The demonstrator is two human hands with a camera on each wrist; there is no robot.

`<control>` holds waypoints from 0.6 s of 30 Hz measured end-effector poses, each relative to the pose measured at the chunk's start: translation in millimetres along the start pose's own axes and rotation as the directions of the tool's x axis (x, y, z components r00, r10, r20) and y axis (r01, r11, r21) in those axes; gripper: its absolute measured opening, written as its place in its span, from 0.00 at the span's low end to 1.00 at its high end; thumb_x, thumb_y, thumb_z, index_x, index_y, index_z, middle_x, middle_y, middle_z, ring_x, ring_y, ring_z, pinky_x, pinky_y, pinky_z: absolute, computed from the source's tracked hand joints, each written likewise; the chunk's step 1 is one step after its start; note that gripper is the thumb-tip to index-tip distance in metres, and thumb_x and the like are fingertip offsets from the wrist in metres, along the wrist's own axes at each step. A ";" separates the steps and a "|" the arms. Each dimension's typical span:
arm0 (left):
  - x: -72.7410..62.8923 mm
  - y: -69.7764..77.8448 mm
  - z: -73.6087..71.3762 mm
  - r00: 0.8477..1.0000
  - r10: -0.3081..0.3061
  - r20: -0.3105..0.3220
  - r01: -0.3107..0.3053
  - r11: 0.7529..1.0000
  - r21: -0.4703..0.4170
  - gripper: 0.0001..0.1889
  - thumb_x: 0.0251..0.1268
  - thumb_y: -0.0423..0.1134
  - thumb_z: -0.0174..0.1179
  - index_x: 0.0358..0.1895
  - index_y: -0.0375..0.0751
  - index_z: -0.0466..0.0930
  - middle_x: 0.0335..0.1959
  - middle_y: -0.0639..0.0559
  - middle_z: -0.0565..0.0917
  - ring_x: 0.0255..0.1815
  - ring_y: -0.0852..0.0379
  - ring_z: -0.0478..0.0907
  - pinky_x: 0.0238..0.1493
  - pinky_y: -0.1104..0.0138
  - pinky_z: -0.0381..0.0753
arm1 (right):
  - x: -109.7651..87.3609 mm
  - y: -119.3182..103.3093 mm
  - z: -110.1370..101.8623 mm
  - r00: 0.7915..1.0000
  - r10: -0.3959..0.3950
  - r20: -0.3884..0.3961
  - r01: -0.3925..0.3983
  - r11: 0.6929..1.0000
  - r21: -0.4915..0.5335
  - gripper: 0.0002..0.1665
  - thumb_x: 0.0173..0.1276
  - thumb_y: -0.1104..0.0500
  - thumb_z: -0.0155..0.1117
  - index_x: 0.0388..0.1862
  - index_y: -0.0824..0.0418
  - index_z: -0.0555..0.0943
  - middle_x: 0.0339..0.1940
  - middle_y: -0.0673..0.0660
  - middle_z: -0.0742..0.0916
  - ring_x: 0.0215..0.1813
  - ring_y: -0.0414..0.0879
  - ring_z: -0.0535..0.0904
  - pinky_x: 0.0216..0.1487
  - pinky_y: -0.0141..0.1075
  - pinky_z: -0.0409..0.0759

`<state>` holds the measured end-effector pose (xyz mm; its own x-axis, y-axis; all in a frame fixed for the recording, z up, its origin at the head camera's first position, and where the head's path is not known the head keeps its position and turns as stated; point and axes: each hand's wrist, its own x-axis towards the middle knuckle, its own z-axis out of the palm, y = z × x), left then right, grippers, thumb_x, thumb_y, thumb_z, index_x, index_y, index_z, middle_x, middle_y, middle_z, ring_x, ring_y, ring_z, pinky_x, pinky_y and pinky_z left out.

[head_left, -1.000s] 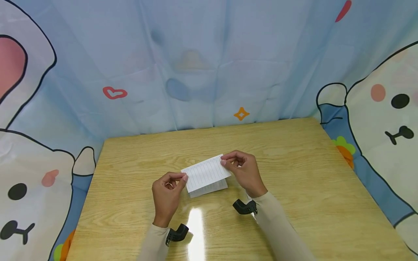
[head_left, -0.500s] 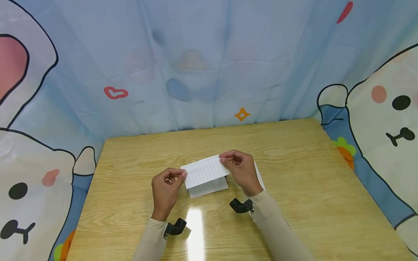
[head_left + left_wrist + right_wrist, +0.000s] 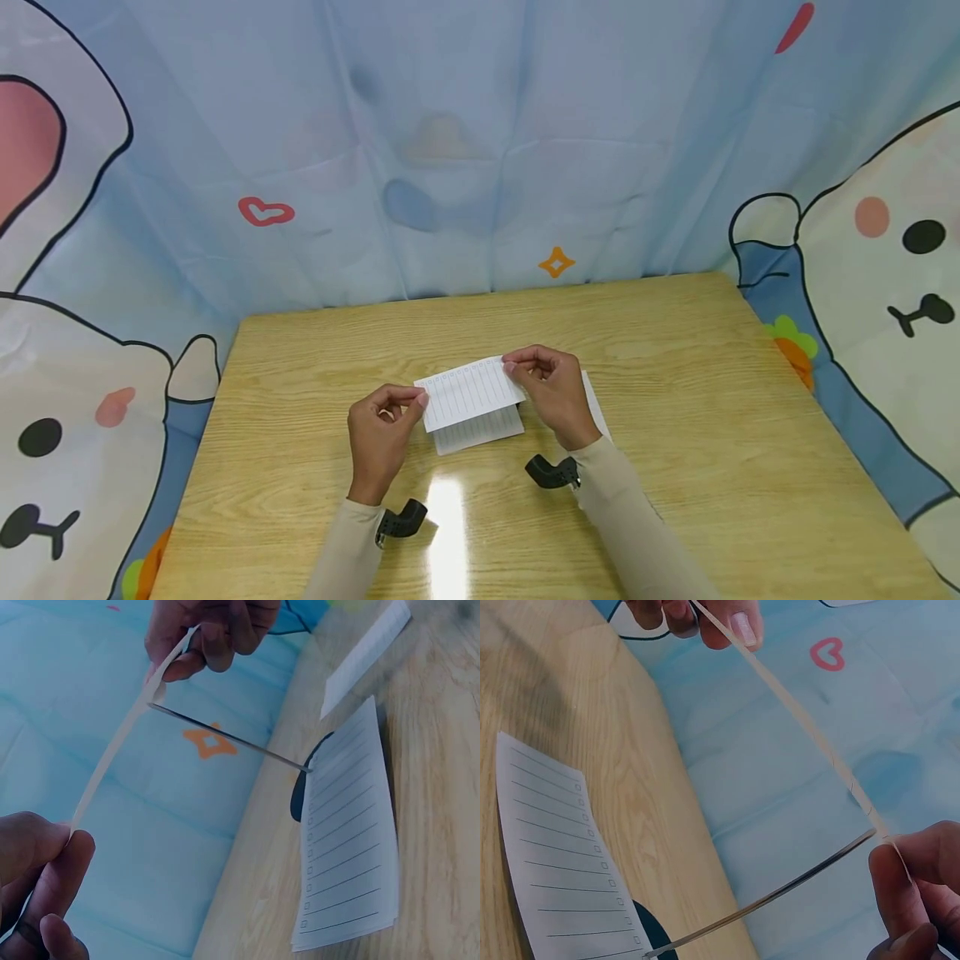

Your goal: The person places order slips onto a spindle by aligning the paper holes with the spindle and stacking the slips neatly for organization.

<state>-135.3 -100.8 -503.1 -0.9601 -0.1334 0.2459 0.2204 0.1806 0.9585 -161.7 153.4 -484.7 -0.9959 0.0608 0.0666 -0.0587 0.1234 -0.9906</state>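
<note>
Both hands hold a white lined sheet of paper (image 3: 468, 393) stretched between them above the table. My left hand (image 3: 378, 442) pinches its left edge between thumb and finger. My right hand (image 3: 551, 396) pinches the opposite end near its far corner. Below lies a small stack of similar lined sheets (image 3: 345, 840), with checkbox squares along one edge. A thin metal spike (image 3: 232, 739) rises through that stack from a dark base (image 3: 298, 799). The spike's top meets the held sheet close to my right fingers; whether it pierces the sheet I cannot tell.
Another white paper (image 3: 596, 408) lies on the wooden table (image 3: 712, 400) beside my right wrist, partly hidden by it. A blue cartoon curtain (image 3: 450, 167) hangs behind the table. Each wrist wears a black camera mount (image 3: 402, 519).
Over the second, both hands have shifted slightly left and away with the sheet, showing more of the stack below and of the paper by my right wrist. The last half second shows hardly any motion.
</note>
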 end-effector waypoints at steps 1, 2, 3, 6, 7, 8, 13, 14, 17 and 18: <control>-0.1 -0.7 0.2 1.000 -0.004 -0.001 0.004 1.000 0.002 0.04 0.64 0.36 0.77 0.37 0.41 0.93 0.30 0.46 0.90 0.23 0.58 0.68 0.23 0.74 0.63 | 0.0 0.2 0.1 1.000 0.003 0.000 -0.003 1.000 0.000 0.05 0.74 0.61 0.72 0.44 0.62 0.90 0.38 0.60 0.89 0.31 0.42 0.77 0.32 0.29 0.75; -0.3 -1.6 0.4 1.000 -0.007 -0.001 0.007 1.000 0.002 0.04 0.64 0.37 0.77 0.37 0.41 0.93 0.30 0.46 0.90 0.23 0.58 0.68 0.23 0.74 0.63 | -0.1 0.3 0.2 1.000 0.007 0.000 -0.007 1.000 0.001 0.05 0.74 0.61 0.72 0.44 0.62 0.90 0.38 0.60 0.89 0.31 0.41 0.77 0.32 0.29 0.75; -0.2 -2.8 0.5 1.000 -0.009 0.000 0.009 1.000 0.003 0.04 0.64 0.37 0.77 0.37 0.41 0.93 0.30 0.46 0.90 0.23 0.57 0.68 0.23 0.74 0.63 | -0.1 0.5 0.2 1.000 0.010 0.001 -0.010 1.000 0.001 0.05 0.74 0.61 0.72 0.44 0.62 0.90 0.38 0.60 0.89 0.31 0.41 0.77 0.32 0.28 0.75; 0.2 -5.0 1.2 1.000 -0.015 -0.004 0.015 1.000 -0.004 0.04 0.63 0.36 0.78 0.38 0.41 0.93 0.30 0.45 0.90 0.23 0.57 0.68 0.23 0.74 0.62 | 0.5 1.5 0.4 1.000 0.011 0.004 -0.011 1.000 0.001 0.05 0.74 0.61 0.72 0.44 0.62 0.90 0.39 0.60 0.89 0.31 0.41 0.77 0.32 0.28 0.75; 0.3 -5.2 1.5 1.000 -0.015 -0.006 0.015 1.000 -0.008 0.04 0.63 0.36 0.77 0.38 0.41 0.93 0.30 0.45 0.90 0.23 0.58 0.68 0.23 0.74 0.62 | 0.8 2.0 0.4 1.000 0.009 0.005 -0.009 1.000 0.001 0.05 0.74 0.61 0.72 0.44 0.62 0.90 0.39 0.60 0.90 0.31 0.41 0.77 0.32 0.28 0.75; 0.5 -5.2 1.7 1.000 -0.016 -0.008 0.016 1.000 -0.012 0.03 0.63 0.35 0.77 0.38 0.42 0.93 0.30 0.44 0.90 0.23 0.58 0.68 0.23 0.74 0.62 | 1.2 2.4 0.3 1.000 0.007 0.005 -0.007 1.000 0.001 0.05 0.74 0.61 0.72 0.44 0.62 0.90 0.39 0.60 0.90 0.31 0.41 0.77 0.32 0.28 0.74; 1.1 -5.5 3.0 1.000 -0.022 -0.014 0.022 1.000 -0.013 0.03 0.63 0.35 0.77 0.38 0.41 0.93 0.30 0.44 0.90 0.23 0.60 0.68 0.23 0.75 0.62 | 2.1 4.2 -0.4 1.000 0.006 0.007 -0.006 1.000 0.002 0.05 0.74 0.61 0.72 0.44 0.62 0.90 0.38 0.60 0.90 0.31 0.40 0.77 0.31 0.28 0.74; 1.3 -6.0 3.3 1.000 -0.022 -0.014 0.022 1.000 -0.010 0.04 0.63 0.35 0.78 0.38 0.41 0.93 0.30 0.44 0.90 0.23 0.61 0.68 0.23 0.75 0.62 | 2.1 4.3 -0.5 1.000 0.007 0.007 -0.007 1.000 0.002 0.05 0.74 0.61 0.72 0.44 0.63 0.90 0.38 0.59 0.90 0.31 0.40 0.77 0.31 0.28 0.74; 1.3 -7.3 4.4 1.000 -0.023 -0.018 0.023 1.000 0.002 0.03 0.62 0.34 0.77 0.37 0.42 0.93 0.31 0.44 0.91 0.23 0.61 0.68 0.24 0.74 0.62 | 2.2 5.1 -0.8 1.000 0.010 0.007 -0.010 1.000 0.007 0.05 0.74 0.62 0.72 0.44 0.63 0.90 0.37 0.58 0.90 0.31 0.40 0.77 0.32 0.28 0.75; 1.3 -7.8 5.0 0.999 -0.025 -0.020 0.025 1.000 0.009 0.03 0.62 0.33 0.77 0.37 0.42 0.93 0.31 0.44 0.91 0.23 0.61 0.68 0.24 0.74 0.62 | 2.3 5.4 -0.9 1.000 0.011 0.006 -0.011 1.000 0.008 0.05 0.74 0.62 0.72 0.44 0.63 0.90 0.37 0.58 0.90 0.31 0.40 0.78 0.32 0.28 0.75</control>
<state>-139.1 -97.6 -511.0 -0.9616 -0.1573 0.2249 0.1949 0.1855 0.9631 -164.2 155.1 -489.8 -0.9969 0.0557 0.0554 -0.0487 0.1147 -0.9922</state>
